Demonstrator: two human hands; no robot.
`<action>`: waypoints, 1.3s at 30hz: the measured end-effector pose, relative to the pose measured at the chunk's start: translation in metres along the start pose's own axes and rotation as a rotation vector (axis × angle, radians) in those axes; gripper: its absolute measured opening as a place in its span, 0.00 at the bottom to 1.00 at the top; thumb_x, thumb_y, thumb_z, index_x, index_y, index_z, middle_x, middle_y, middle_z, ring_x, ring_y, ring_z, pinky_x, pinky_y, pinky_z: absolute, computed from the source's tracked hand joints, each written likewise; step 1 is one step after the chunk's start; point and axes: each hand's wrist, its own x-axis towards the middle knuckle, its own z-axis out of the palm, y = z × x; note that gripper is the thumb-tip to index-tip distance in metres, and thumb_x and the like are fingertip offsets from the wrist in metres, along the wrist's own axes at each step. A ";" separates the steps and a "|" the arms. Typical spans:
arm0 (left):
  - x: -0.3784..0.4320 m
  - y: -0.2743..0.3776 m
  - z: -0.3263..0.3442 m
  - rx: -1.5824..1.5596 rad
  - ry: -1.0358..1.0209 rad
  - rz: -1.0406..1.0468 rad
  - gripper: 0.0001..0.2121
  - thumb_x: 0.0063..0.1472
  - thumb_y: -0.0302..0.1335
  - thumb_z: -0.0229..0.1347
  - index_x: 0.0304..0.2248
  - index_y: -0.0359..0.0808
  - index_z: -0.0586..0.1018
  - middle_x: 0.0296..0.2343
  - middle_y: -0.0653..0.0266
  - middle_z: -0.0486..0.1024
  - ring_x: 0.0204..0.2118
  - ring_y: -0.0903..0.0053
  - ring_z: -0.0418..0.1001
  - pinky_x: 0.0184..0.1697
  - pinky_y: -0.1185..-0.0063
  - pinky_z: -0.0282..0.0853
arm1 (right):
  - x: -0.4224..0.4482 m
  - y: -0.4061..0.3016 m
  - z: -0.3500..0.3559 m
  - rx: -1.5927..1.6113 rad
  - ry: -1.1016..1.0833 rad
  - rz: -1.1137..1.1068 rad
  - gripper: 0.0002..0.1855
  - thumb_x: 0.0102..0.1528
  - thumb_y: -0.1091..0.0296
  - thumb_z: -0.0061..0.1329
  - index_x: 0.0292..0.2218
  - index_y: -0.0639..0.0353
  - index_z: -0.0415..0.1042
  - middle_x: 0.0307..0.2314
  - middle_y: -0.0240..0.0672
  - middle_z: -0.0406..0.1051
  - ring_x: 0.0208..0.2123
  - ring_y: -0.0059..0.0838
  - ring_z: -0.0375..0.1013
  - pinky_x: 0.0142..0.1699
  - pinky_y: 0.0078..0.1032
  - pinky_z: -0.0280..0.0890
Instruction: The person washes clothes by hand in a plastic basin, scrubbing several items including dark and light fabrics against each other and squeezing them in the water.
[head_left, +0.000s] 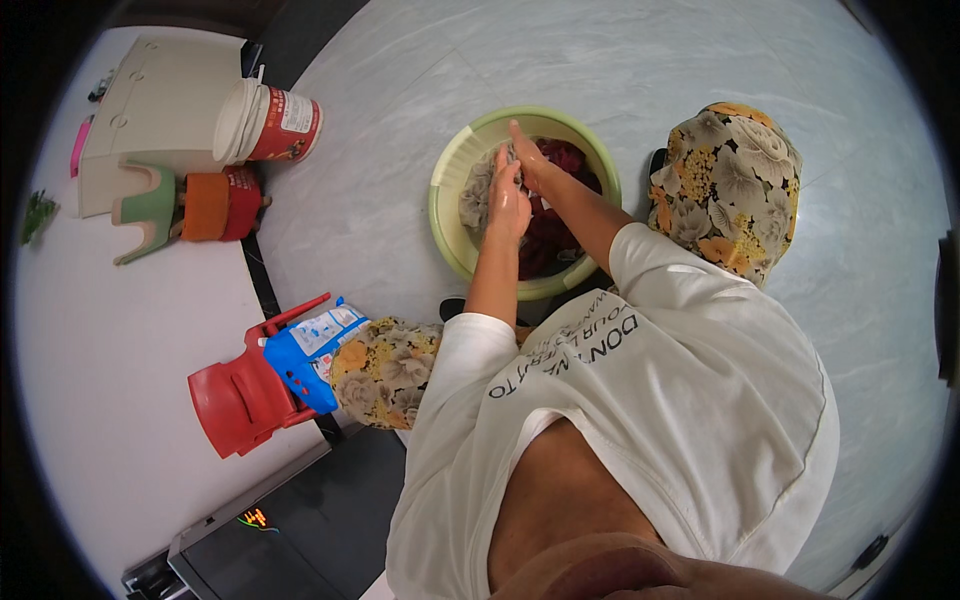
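A round light-green plastic basin (600, 165) stands on the floor before me, with wet cloth in it. A grey, bunched cloth (475, 196) lies on its left side, and dark red cloth (551, 236) fills the right side. My left hand (510, 199) and my right hand (531, 161) are close together over the basin, palms towards each other, at the edge of the grey cloth. Both look wet. A bit of greyish cloth shows between them; whether either hand grips it is hard to tell.
At the left stand a white-and-red bucket (289, 124), a green stool (146, 210), an orange-and-red stool (217, 204) and a red plastic chair (247, 397) bearing a blue package (304, 360). A dark appliance (300, 517) with a lit display is at lower left. My knees flank the basin.
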 end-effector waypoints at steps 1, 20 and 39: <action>0.000 -0.002 -0.001 0.010 0.007 -0.017 0.22 0.53 0.36 0.41 0.46 0.38 0.55 0.43 0.61 0.56 0.47 0.71 0.52 0.49 0.74 0.47 | 0.001 0.001 -0.001 -0.002 0.060 -0.004 0.22 0.50 0.54 0.25 0.34 0.66 0.60 0.34 0.52 0.60 0.38 0.40 0.57 0.42 0.31 0.52; 0.005 0.034 -0.028 -0.167 0.054 -0.164 0.27 0.50 0.47 0.41 0.45 0.38 0.57 0.44 0.59 0.55 0.46 0.67 0.54 0.47 0.69 0.51 | -0.010 0.043 0.028 -0.244 -0.319 -0.336 0.34 0.48 0.40 0.23 0.48 0.57 0.48 0.45 0.42 0.49 0.48 0.36 0.45 0.50 0.34 0.40; 0.034 0.007 -0.047 0.455 0.153 0.106 0.24 0.53 0.36 0.35 0.50 0.39 0.47 0.45 0.53 0.53 0.47 0.66 0.53 0.47 0.76 0.50 | 0.009 0.049 0.020 0.029 -0.345 -0.040 0.33 0.49 0.42 0.24 0.47 0.62 0.50 0.45 0.43 0.50 0.46 0.34 0.51 0.49 0.29 0.46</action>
